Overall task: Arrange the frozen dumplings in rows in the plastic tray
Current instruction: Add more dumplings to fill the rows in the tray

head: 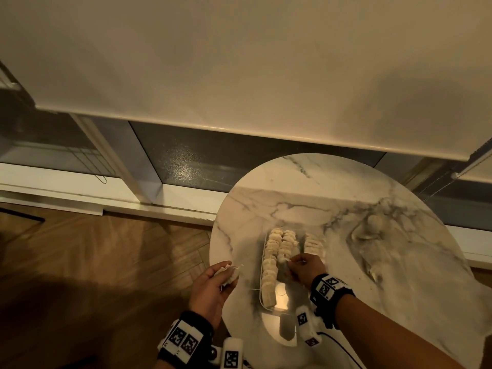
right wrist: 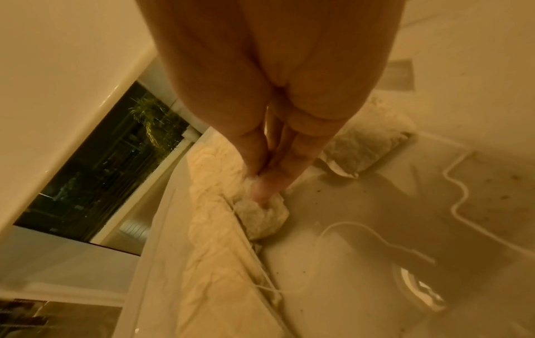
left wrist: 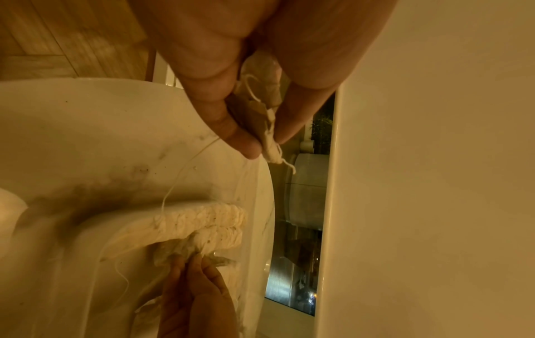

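Both hands are busy: the right hand reaches into the plastic tray and pinches a pale, crinkled dumpling at the near end of the middle row, while the left hand, just left of the tray, holds a small clutch of further pieces between thumb and fingers. On the marble bench the tray carries a long row along its left wall, a shorter middle row and a short third row. Loose threads trail from the pieces; one runs up toward the left hand, so I judge a snag could drag set pieces out of line. Dim light blurs piece counts, and the crumpled thing right of the tray is unclear.
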Available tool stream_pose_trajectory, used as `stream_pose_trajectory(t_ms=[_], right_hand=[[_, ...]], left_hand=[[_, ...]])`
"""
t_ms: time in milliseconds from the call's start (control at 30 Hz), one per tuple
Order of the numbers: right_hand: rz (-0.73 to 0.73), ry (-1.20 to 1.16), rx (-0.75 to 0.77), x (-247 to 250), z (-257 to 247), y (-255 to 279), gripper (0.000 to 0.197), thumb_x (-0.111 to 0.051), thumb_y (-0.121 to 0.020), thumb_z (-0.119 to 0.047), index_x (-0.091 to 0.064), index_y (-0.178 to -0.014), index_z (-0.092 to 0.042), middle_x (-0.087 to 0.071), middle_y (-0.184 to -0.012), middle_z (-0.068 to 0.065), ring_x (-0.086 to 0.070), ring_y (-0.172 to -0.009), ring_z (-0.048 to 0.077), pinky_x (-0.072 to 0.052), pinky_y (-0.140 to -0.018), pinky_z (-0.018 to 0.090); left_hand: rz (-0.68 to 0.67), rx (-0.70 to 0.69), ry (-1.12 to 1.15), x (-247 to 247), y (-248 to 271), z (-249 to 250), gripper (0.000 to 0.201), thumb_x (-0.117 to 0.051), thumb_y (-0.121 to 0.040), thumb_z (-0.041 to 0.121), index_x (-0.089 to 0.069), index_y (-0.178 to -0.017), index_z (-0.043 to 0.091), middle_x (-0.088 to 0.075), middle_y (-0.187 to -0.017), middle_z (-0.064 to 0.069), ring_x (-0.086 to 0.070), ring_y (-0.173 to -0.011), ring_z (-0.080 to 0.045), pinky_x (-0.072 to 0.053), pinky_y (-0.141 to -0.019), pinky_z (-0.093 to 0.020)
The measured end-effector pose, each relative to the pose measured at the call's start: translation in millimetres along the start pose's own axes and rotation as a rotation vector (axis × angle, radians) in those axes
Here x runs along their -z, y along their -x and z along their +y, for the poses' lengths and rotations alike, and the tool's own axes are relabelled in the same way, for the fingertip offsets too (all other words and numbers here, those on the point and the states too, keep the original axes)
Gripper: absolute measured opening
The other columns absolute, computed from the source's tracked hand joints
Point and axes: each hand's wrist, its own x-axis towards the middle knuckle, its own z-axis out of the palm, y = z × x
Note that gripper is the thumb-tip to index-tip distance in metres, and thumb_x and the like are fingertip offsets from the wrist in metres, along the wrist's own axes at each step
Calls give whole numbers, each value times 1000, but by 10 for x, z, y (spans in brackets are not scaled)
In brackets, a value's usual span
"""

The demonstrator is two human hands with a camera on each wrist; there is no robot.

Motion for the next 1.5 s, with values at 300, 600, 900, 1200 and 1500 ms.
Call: stream_pose_trajectory(t_ms=[300,600,900,1200,1500], right_hand=[[6,-32,14,15,63,48,17,-79,-78,-15,-70,-92,-18,-74,-79,11,-72,-75,28,-62,-72,45],[-101,-187,229,218,-377,958,13,-69,-91,-22,-70,-104,-21,-73,-93,7,-69,-73,20,-50,-54,27],[-310,-218,381,239,-679,1390,21,-81,-81,-22,-73,-99,-16,-69,-81,9,-66,-69,22,-53,-56,32],[-249,-61,537,337,-681,1364,9,-78,-84,-14,-74,-85,-6,-70,-76,17,-65,-65,18,-60,-65,34],[-217,-69,628,483,-681,1409,6,-77,-85,-9,-72,-83,-6,-69,-85,9,-64,-75,16,-58,-67,31]], left_hand=[[-42,27,-7,-36,70,30,28,-65,-86,-4,-67,-113,1,-71,-111,-19,-69,-99,-29,-56,-72,-31],[-195,25,-101,-232,176,4,24,-58,-90,-6,-68,-109,3,-73,-102,-20,-69,-99,-32,-56,-77,-37],[-304,-61,-351,-475,248,-17,25,-66,-89,1,-73,-108,15,-74,-109,-11,-68,-106,-29,-56,-92,-44],[-289,-29,-281,-631,193,-1,22,-60,-93,0,-71,-109,9,-74,-107,-15,-70,-101,-32,-58,-73,-38],[-259,8,-176,-643,98,43,21,-55,-95,-2,-67,-111,3,-74,-103,-19,-71,-94,-32,-59,-78,-40]])
